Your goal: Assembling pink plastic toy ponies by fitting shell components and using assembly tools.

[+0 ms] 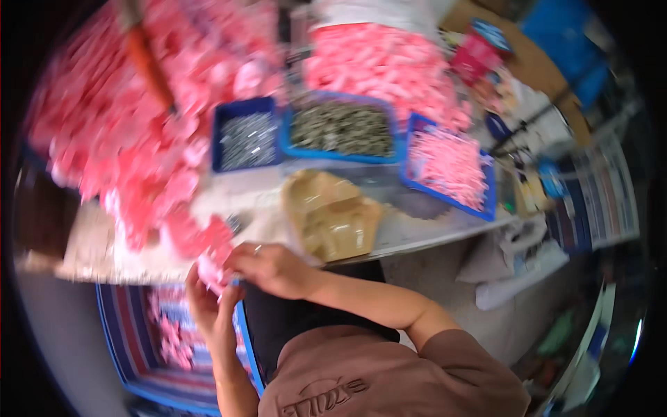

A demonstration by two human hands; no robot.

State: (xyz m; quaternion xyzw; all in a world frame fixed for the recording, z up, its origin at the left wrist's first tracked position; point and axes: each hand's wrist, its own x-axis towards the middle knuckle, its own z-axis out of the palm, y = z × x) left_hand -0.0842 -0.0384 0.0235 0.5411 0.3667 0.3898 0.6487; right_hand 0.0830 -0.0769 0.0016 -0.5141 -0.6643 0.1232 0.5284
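Close to the table's front edge, my left hand (212, 310) grips a small pink plastic part (211, 274) from below. My right hand (272, 270) closes its fingertips on the same part from the right; a ring shows on one finger. Blur hides the part's exact kind. Just beyond lie more pink translucent plastic pieces (184, 233), running back into a large heap (160, 76) at the far left. A tan shaped tray or mould (333, 215) rests on the table, right of my right hand.
Along the table stand a dark blue tray of small silvery parts (246, 139), a blue tray of greyish-brown parts (340, 128) and a blue tray of thin pink pieces (448, 167). Behind is a pink pile (382, 66). A blue-rimmed, striped-lined bin (125, 347) sits below left.
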